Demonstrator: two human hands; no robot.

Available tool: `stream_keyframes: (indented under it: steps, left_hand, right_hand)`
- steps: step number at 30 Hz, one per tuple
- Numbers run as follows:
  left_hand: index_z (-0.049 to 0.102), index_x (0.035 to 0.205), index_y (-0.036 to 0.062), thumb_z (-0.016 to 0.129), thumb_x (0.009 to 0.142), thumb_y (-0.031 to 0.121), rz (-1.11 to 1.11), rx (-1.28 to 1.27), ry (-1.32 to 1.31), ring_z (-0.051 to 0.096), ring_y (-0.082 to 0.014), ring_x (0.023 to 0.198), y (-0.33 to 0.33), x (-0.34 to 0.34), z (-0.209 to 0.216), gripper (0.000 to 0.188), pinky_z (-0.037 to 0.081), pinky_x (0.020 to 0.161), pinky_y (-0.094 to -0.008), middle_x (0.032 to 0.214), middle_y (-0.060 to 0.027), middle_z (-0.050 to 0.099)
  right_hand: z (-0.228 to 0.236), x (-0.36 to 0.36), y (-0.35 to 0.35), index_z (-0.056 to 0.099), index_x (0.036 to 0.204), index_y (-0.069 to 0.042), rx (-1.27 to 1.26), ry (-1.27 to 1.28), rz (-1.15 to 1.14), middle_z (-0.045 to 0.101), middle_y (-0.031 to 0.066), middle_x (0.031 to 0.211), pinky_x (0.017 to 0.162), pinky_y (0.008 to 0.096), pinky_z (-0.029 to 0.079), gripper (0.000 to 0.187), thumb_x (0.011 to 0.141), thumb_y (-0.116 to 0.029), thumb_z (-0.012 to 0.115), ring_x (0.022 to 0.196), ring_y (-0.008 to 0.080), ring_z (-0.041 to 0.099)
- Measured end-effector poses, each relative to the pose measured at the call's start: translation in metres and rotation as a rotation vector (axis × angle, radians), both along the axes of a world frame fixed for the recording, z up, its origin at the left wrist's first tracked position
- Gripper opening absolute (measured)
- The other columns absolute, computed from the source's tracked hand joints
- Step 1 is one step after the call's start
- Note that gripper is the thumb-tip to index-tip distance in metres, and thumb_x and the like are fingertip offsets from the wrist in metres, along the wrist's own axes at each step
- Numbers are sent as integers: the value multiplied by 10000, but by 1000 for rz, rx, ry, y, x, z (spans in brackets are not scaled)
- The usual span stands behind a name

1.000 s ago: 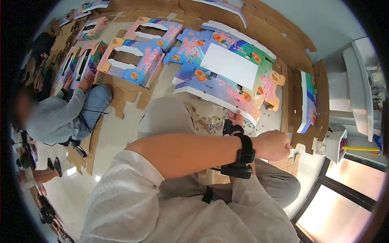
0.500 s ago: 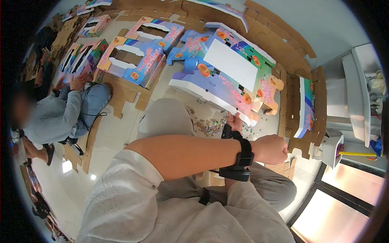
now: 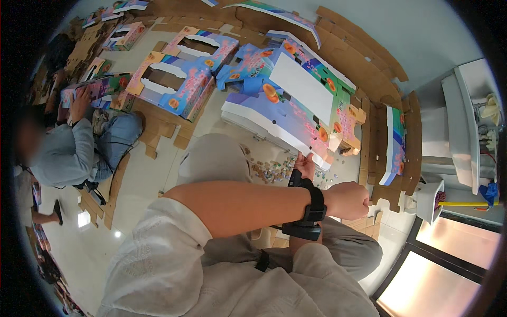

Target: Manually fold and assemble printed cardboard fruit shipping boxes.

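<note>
Head view: the right hand [image 3: 304, 165] pinches the near lower edge of the printed cardboard box [image 3: 296, 113] lying on the floor just beyond the knee, while the left hand [image 3: 347, 200], fisted and empty, hovers beside it.

Two hands [image 3: 346, 201] [image 3: 304, 165], one printed carton [image 3: 296, 113], one seated co-worker [image 3: 68, 153], two wrist bands [image 3: 316, 203].
</note>
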State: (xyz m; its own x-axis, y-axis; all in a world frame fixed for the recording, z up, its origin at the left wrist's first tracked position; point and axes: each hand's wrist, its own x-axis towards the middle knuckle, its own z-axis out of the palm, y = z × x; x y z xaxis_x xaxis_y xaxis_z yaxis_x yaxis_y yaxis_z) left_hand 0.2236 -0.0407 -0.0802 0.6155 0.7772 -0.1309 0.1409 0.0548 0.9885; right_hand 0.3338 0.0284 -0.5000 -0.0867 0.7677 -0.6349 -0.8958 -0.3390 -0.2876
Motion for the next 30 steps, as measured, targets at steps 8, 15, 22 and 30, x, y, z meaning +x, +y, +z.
stream_keyframes:
  steps: [8, 15, 22, 30]
  left_hand:
    - [750, 972, 12, 618, 917, 251, -15, 65, 27, 748, -355, 923, 0, 8, -1, 278, 572, 849, -444, 941, -182, 775]
    - [707, 738, 24, 598, 857, 225, 26, 84, -18, 696, -407, 845, -5, 10, -12, 258, 540, 801, -506, 812, -224, 714]
    - [758, 991, 16, 623, 913, 246, -17, 112, 78, 753, -349, 923, -5, 7, -9, 278, 580, 848, -437, 941, -165, 782]
    - [760, 991, 15, 624, 913, 242, -46, 88, 44, 753, -348, 929, -3, 9, -5, 276, 579, 857, -440, 963, -178, 781]
  right_hand:
    - [10, -3, 5, 612, 1220, -12, -62, -152, 9, 735, 148, 1142, 1011, 489, 612, 306, 1099, -288, 557, 1010, 325, 729]
    - [35, -12, 1, 605, 1245, 9, 11, -114, -51, 717, 156, 1187, 1027, 487, 604, 317, 1103, -270, 557, 1071, 320, 711]
    - [46, -11, 4, 607, 1232, 10, 7, -55, -29, 707, 142, 1186, 1015, 450, 617, 333, 1090, -290, 583, 1079, 292, 706]
    - [49, -9, 8, 604, 1231, 7, -5, -166, 9, 709, 143, 1179, 1013, 463, 618, 338, 1089, -298, 580, 1060, 296, 711]
